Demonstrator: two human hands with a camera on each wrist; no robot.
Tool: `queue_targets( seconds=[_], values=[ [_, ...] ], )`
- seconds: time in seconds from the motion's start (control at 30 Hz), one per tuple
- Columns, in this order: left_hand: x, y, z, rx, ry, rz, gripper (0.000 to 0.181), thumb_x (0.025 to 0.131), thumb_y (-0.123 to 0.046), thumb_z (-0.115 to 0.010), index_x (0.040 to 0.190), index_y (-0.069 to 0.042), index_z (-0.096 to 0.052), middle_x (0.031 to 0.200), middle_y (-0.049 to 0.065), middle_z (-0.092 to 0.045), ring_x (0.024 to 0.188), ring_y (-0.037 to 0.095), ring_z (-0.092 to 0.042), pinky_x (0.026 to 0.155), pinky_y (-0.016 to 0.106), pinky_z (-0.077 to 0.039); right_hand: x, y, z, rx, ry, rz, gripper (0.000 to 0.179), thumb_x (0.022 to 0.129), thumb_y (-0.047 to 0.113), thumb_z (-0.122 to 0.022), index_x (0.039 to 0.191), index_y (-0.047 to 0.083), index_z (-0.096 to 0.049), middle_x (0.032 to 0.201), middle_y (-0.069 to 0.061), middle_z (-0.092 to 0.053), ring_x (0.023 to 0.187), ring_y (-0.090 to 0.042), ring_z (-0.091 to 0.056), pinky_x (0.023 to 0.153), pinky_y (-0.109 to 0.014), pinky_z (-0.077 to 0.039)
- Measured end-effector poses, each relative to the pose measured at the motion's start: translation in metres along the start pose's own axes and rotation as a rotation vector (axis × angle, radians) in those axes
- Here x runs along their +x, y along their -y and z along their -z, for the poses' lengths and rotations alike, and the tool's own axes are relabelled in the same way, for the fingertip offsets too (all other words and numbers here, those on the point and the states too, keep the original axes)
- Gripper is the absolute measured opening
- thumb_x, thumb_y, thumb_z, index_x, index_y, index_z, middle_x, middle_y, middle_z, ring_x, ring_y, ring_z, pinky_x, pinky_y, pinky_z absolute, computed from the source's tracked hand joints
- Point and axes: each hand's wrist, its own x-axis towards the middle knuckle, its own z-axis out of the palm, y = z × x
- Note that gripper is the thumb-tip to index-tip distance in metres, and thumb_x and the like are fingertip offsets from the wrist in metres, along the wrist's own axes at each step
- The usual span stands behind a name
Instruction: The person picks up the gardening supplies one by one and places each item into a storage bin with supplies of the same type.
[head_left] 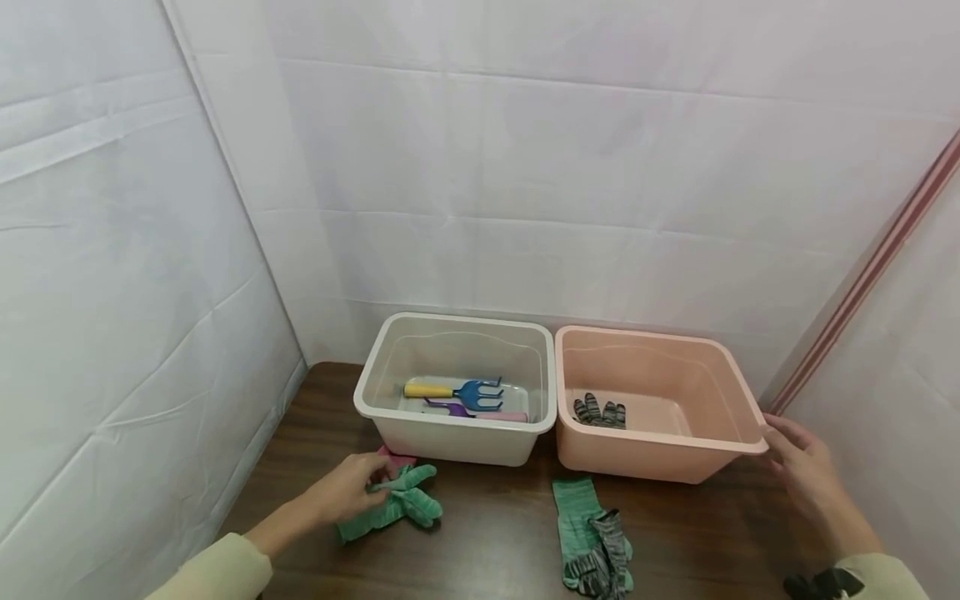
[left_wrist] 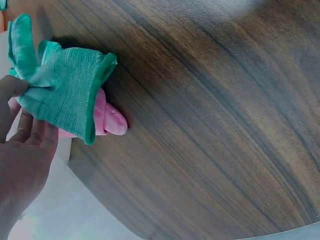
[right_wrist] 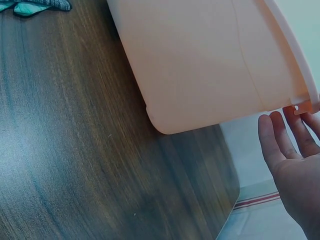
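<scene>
My left hand pinches a green knit glove between thumb and fingers at the table's left side. Under it lies a pink glove, mostly covered in the left wrist view. At the outer end of the pink bin, my right hand touches the rim. Its fingers are extended, their tips right at the rim's underside in the right wrist view. Inside that bin is a grey-and-black striped glove. Another green glove lies on the table in front, partly covered by a grey-and-black glove.
The white bin stands left of the pink one, their rims side by side. It holds a blue hand fork with a yellow handle and a purple tool with a pink handle. White cloth walls surround the brown table.
</scene>
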Motion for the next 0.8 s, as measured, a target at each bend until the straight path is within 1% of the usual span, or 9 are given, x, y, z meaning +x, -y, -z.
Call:
queue_targets(
  seconds=[0.1,0.17,0.23,0.37,0.57,0.8],
  values=[
    [-0.001,-0.001,0.001,0.002,0.000,0.004,0.020,0.091,0.000,-0.077,0.101,-0.012,-0.067,0.094,-0.004,-0.066,0.087,0.006,-0.062,0.074,0.027,-0.056,-0.001,0.000,0.001,-0.001,0.008,0.011,0.020,0.108,0.008,-0.061,0.118,0.019,-0.075,0.108,0.012,-0.074,0.094,-0.005,-0.071,0.079,-0.023,-0.060],
    [-0.001,-0.002,0.001,-0.005,0.004,0.008,0.020,0.091,0.000,-0.077,0.102,-0.012,-0.066,0.095,-0.005,-0.066,0.088,0.007,-0.063,0.075,0.027,-0.057,-0.002,0.000,0.000,-0.002,0.011,0.023,0.020,0.108,0.007,-0.061,0.118,0.018,-0.075,0.108,0.012,-0.074,0.094,-0.006,-0.072,0.078,-0.023,-0.061],
    [-0.002,-0.002,0.001,-0.009,0.004,0.006,0.020,0.091,0.000,-0.077,0.102,-0.013,-0.066,0.096,-0.006,-0.065,0.089,0.008,-0.064,0.076,0.027,-0.057,-0.003,0.000,0.000,-0.020,0.003,0.020,0.019,0.108,0.008,-0.061,0.119,0.018,-0.074,0.108,0.013,-0.074,0.094,-0.005,-0.072,0.077,-0.023,-0.061],
    [-0.002,-0.006,0.001,-0.015,0.003,-0.015,0.019,0.091,-0.001,-0.077,0.102,-0.013,-0.067,0.097,-0.006,-0.066,0.091,0.008,-0.065,0.078,0.027,-0.059,-0.003,-0.001,0.000,-0.052,-0.014,0.010,0.018,0.108,0.011,-0.062,0.120,0.019,-0.074,0.107,0.015,-0.074,0.094,-0.004,-0.070,0.077,-0.021,-0.060],
    [0.002,-0.019,0.003,-0.004,0.012,-0.088,0.017,0.091,-0.002,-0.076,0.099,-0.013,-0.066,0.094,-0.004,-0.067,0.088,0.005,-0.063,0.075,0.027,-0.058,-0.003,0.000,-0.003,-0.074,-0.039,0.001,0.017,0.107,0.014,-0.065,0.122,0.019,-0.073,0.108,0.017,-0.072,0.095,-0.002,-0.068,0.077,-0.019,-0.058],
    [0.010,-0.040,0.003,0.029,0.030,-0.133,0.019,0.090,-0.003,-0.075,0.101,-0.016,-0.067,0.095,-0.008,-0.065,0.088,0.003,-0.060,0.078,0.027,-0.056,-0.003,0.002,-0.005,-0.104,-0.050,-0.016,0.016,0.107,0.018,-0.066,0.123,0.020,-0.070,0.108,0.019,-0.071,0.096,0.000,-0.068,0.079,-0.018,-0.058]
  ],
)
